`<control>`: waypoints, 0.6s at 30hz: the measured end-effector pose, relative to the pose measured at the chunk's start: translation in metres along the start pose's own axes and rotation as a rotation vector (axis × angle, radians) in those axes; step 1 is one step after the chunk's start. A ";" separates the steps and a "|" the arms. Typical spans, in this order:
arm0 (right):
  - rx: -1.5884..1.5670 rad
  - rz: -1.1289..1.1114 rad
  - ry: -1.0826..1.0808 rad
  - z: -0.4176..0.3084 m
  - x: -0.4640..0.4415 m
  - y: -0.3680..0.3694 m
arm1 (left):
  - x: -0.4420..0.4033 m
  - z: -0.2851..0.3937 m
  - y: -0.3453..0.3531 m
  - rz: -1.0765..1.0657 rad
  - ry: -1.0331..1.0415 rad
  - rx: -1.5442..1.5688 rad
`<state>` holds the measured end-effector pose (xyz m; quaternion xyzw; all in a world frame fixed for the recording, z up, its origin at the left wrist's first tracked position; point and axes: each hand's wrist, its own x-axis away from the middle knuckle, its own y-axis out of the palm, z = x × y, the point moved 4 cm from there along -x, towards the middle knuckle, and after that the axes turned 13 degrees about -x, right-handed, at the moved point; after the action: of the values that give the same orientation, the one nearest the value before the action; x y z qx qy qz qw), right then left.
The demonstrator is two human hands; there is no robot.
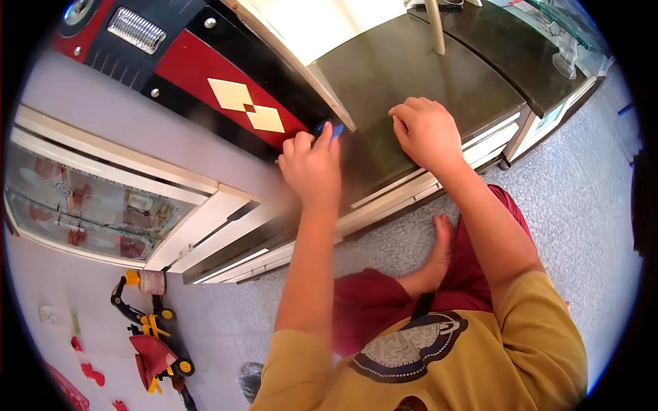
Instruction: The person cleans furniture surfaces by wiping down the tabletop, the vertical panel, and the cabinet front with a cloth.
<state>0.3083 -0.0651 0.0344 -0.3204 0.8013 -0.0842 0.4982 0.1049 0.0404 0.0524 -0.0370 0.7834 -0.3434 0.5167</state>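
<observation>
My left hand (310,164) is at the lower right end of a red and black panel (185,61) with cream diamond shapes. Its fingers are bent around a small blue piece (332,129), mostly covered by them; I cannot tell whether it is cloth. Over the dark countertop (384,75), my right hand (430,133) is curled closed, with nothing showing in its fingers. A thin wooden edge (336,109) of a pale board runs down close to the left fingertips.
A cream post (435,27) stands on the counter, with a glass shelf (565,20) at far right. Left is a glass-front cabinet (89,198). A toy digger (154,329) sits on the floor below it. White drawers (404,183) run under the countertop.
</observation>
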 end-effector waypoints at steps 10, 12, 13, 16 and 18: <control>0.011 0.000 0.003 -0.001 0.000 0.001 | -0.002 0.010 -0.004 -0.042 0.057 -0.050; 0.010 -0.002 0.010 -0.001 0.000 0.001 | -0.002 0.012 -0.002 -0.058 0.073 -0.067; 0.009 -0.006 0.014 -0.001 0.000 0.001 | -0.002 0.012 -0.001 -0.064 0.082 -0.076; 0.005 -0.007 0.021 0.000 0.000 0.001 | -0.003 0.007 -0.007 -0.124 0.109 -0.008; 0.008 0.004 0.008 0.001 0.000 0.001 | 0.003 0.001 -0.011 -0.074 0.086 0.058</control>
<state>0.3088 -0.0639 0.0334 -0.3167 0.8036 -0.0877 0.4962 0.1013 0.0308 0.0564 -0.0364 0.7926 -0.3862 0.4704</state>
